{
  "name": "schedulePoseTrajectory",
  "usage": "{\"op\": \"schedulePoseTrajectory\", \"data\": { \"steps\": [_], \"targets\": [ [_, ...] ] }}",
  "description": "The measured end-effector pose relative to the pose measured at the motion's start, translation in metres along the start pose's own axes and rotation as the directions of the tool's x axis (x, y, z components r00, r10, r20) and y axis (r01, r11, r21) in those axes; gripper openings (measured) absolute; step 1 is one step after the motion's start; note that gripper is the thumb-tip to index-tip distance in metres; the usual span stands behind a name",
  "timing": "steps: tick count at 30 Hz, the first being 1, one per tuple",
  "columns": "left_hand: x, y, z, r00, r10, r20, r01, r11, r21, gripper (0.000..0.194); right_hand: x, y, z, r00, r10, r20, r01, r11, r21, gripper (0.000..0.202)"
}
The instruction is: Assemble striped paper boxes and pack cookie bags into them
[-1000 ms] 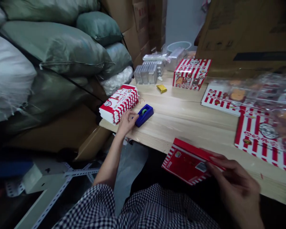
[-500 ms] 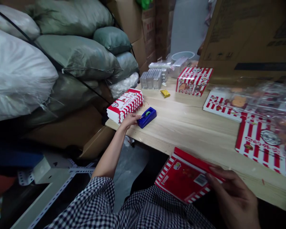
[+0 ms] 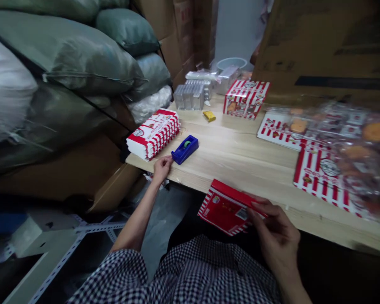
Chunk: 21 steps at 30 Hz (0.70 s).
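My left hand is closed in a pinch at the cutter end of a blue tape dispenser with a greenish roll inside. The end of the tape is between its fingertips, though the strip itself barely shows. In my right hand is a red carton with white stripes and a barcode, gripped by its right end between thumb and fingers. It is held tilted over my lap, in front of the table edge. Just left of the dispenser lies a stack of red-and-white striped cartons.
On the wooden table are a small yellow packet, a striped box, clear plastic trays and wrapped food packs over printed cartons. Stuffed sacks are piled at left; a large cardboard box stands at back right.
My left hand has drawn back from over the dispenser to its cutter end, still pinching. The red carton in my right hand has shifted inward to the left. The camera view has moved slightly.
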<state>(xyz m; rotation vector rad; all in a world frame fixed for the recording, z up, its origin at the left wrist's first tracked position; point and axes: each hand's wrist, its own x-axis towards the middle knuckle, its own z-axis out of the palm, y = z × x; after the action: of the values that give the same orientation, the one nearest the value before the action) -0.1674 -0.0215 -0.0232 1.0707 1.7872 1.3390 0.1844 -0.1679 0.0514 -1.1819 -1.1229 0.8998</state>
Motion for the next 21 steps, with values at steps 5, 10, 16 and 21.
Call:
{"op": "schedulePoseTrajectory", "data": {
  "steps": [5,10,16,21],
  "targets": [
    [-0.045,0.029,0.004,0.985,0.168,-0.021,-0.168,0.986,0.024,0.020,0.009,-0.040,0.005,0.966,-0.217,-0.141,0.216,0.976,-0.022,0.019],
    [-0.131,0.104,0.039,0.963,0.238,0.124,-0.209,0.955,-0.213,0.017,0.031,-0.023,0.009,0.916,-0.400,-0.042,0.391,0.910,-0.137,0.019],
    [-0.175,0.145,0.076,0.945,0.232,0.230,-0.115,0.895,-0.430,0.010,0.043,0.006,0.012,0.890,-0.439,0.122,0.456,0.854,-0.252,0.018],
    [-0.173,0.144,0.089,0.927,0.220,0.305,-0.040,0.863,-0.503,0.011,0.058,0.001,0.017,0.821,-0.559,0.115,0.565,0.765,-0.309,0.016]
  ]
}}
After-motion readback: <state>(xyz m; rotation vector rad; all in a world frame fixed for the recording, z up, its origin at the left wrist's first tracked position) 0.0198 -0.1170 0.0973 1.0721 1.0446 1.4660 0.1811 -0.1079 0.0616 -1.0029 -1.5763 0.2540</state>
